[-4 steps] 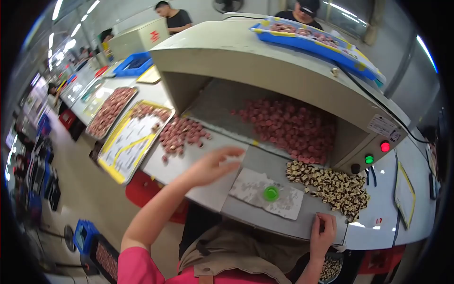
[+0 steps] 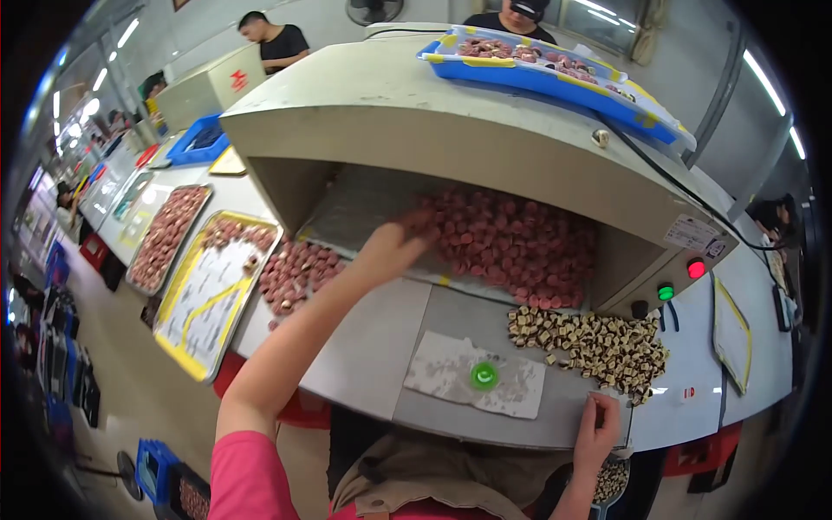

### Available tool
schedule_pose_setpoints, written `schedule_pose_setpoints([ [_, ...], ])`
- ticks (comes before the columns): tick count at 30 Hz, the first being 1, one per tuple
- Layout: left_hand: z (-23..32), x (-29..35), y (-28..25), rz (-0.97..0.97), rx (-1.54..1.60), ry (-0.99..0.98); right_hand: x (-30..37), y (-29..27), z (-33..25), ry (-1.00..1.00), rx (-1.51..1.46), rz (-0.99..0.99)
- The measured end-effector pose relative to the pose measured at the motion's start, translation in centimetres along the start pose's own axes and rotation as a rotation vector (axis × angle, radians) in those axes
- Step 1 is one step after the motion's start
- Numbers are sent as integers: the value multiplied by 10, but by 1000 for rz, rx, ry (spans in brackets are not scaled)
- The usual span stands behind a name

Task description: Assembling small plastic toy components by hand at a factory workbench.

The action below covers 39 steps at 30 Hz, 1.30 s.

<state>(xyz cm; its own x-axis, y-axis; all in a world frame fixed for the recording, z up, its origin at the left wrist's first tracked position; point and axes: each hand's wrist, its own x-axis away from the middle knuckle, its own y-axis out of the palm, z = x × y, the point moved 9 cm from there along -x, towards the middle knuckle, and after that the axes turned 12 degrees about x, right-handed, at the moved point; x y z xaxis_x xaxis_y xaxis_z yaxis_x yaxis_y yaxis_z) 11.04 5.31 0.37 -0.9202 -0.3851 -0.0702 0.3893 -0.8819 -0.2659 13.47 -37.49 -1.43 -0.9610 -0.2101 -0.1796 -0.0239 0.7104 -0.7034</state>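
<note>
My left hand (image 2: 397, 247) reaches into the front of a beige box-shaped machine (image 2: 347, 130). Its fingers, slightly blurred, are stretched out and apart at the left edge of a heap of small round pink pieces (image 2: 520, 247). At the table's front edge rests my right hand (image 2: 598, 429), its fingers curled; whether anything is inside them is hidden. Beyond it lies a pile of small cream-and-dark pieces (image 2: 598, 347). Between the hands, a small bright green round dish (image 2: 484, 375) sits on a stained white sheet (image 2: 433, 368).
More pink pieces (image 2: 295, 273) lie left of the machine, beside a yellow-edged tray (image 2: 204, 295) and a full metal tray (image 2: 169, 234). A blue tray (image 2: 555, 87) stands on the machine. Pliers (image 2: 669, 319) lie right. Two people work behind the machine.
My left hand has moved forward from above the table into the machine's opening, to the pink heap. The view has shifted slightly; my right hand stays at the table edge.
</note>
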Motion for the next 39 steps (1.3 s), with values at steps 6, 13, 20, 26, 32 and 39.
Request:
schedule_pose_setpoints([
  [6,-19,-211,-29,352,-343,524,-81,32,5,-102,188,130],
  [13,-17,-231,-24,314,-284,370,-96,43,3,-32,256,160],
  [20,6,-236,8,294,-82,556,-103,41,13,-41,289,145],
  [26,15,-253,28,254,-318,509,-104,36,7,-41,235,158],
  [32,33,-249,60,182,-545,548,-99,24,2,-126,206,191],
  [39,54,-199,93,12,-554,479,-92,11,12,-127,174,189],
])
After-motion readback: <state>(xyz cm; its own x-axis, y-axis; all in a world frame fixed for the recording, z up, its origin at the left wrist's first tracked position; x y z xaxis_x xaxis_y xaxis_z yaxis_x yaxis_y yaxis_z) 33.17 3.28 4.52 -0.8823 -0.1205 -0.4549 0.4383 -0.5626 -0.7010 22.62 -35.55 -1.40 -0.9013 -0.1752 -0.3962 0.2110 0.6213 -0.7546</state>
